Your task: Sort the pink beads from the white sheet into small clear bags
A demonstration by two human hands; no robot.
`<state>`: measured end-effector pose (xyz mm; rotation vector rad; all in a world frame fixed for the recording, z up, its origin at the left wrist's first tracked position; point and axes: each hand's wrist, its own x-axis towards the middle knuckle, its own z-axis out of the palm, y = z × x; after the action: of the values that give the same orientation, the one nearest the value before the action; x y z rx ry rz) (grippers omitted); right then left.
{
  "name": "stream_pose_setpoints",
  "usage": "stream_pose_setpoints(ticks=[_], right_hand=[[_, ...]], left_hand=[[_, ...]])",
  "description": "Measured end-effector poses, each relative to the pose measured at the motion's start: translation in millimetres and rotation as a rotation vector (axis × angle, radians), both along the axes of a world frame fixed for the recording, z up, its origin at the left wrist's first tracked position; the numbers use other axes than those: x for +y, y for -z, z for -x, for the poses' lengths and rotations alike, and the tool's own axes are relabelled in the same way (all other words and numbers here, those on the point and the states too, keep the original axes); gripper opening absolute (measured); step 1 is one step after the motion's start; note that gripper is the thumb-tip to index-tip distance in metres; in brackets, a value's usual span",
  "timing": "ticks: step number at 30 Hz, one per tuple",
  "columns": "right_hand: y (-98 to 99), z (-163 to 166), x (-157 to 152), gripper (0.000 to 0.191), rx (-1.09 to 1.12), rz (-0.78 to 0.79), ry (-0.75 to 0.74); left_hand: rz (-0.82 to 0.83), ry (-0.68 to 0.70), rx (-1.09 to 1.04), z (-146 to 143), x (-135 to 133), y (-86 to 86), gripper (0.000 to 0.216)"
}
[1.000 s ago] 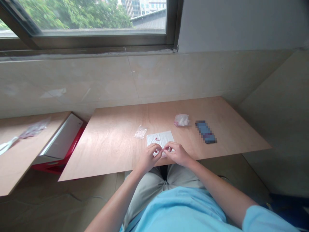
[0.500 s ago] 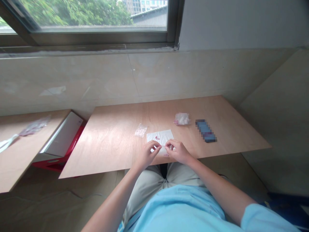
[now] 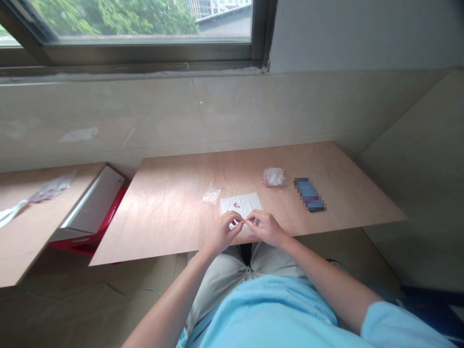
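One white sheet (image 3: 251, 199) on one bench (image 3: 170, 203). Two hands over the sheet's near half: left hand (image 3: 225, 229) at its left, right hand (image 3: 267, 228) at its right. Thumb and fingers together on each, the two pinches meeting or nearly so; any piece between them too small to tell. Several red bits (image 3: 237, 205) on the sheet's far left part, exact count unclear. Two bags: one flat clear bag (image 3: 212, 194) just left of the sheet, one bulkier bag (image 3: 274, 177) beyond its far right corner. One blurred-out dark blue item (image 3: 310, 195) right of the sheet. Bench front edge just nearside of the sheet; widest room left of it.
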<state>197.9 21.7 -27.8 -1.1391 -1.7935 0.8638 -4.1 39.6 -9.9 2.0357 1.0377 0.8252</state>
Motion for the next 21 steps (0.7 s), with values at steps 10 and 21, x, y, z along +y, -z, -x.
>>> stream_pose_setpoints(ticks=[10,21], right_hand=[[1.0,-6.6,13.3,0.02,0.088,0.127,0.019],[11.0,-4.5,16.6,0.032,0.251,0.358,0.048]], left_hand=[[0.146,-0.087,-0.105,5.3,7.9,-1.0,0.017],[0.107,-0.249,-0.121,-3.4,3.7,17.4,0.018]])
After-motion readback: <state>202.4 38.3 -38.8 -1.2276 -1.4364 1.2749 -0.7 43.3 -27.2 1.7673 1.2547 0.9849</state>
